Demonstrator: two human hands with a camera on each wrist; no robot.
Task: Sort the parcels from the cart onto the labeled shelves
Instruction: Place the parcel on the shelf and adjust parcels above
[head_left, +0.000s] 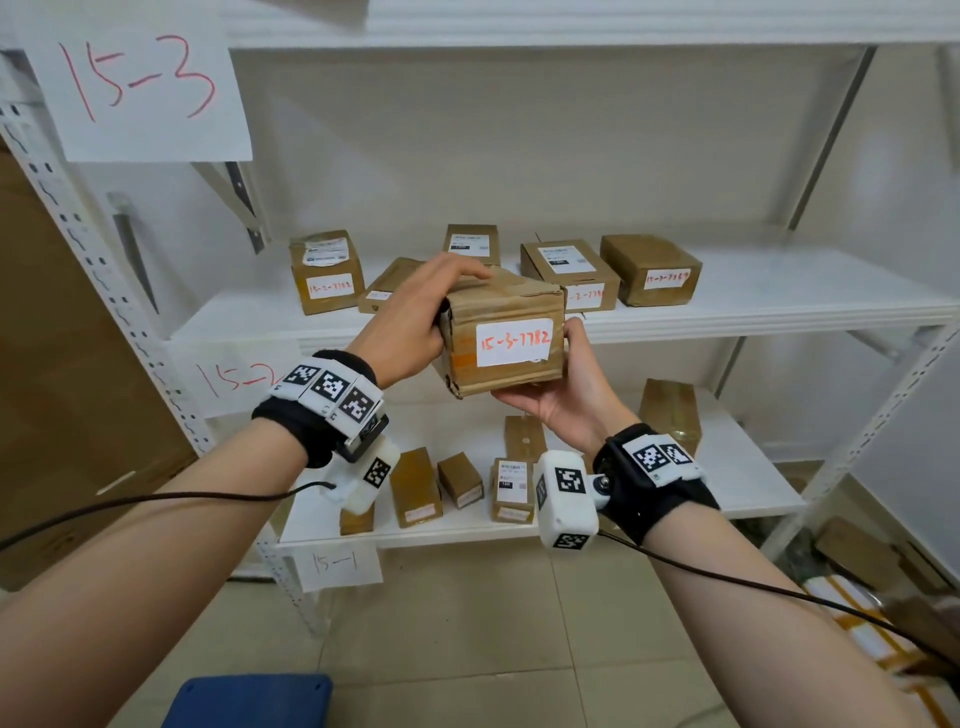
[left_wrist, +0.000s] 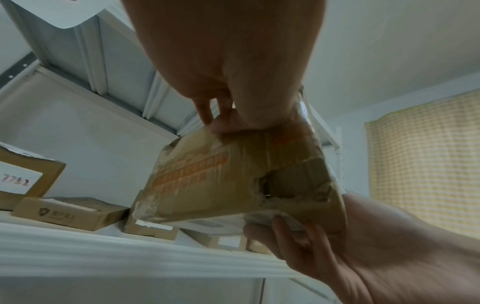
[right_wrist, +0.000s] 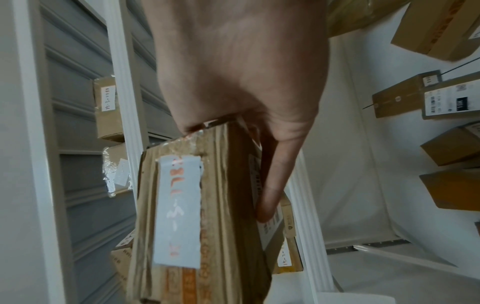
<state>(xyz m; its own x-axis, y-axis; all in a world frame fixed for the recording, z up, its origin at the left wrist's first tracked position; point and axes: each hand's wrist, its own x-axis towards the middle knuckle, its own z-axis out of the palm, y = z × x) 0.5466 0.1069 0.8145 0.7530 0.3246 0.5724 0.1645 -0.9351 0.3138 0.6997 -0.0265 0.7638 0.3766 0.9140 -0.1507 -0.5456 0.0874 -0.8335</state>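
Cardboard parcel (head_left: 503, 340), creased and taped, white label reading 15-3-7782, is gripped by left hand (head_left: 410, 322) on top and right hand (head_left: 563, 400) cupping underneath, before white shelf (head_left: 779, 306).

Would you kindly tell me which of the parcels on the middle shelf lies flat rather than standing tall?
The low parcel second from the left, behind the left hand; its neighbours stand taller.

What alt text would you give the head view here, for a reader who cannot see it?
Both hands hold a worn cardboard parcel labelled 15-3-7782 before white shelves: the left hand grips its top left, the right hand cups it from below. Behind, small parcels sit on the shelves tagged 15-2 and 15-1; a 15-3 sign hangs upper left.
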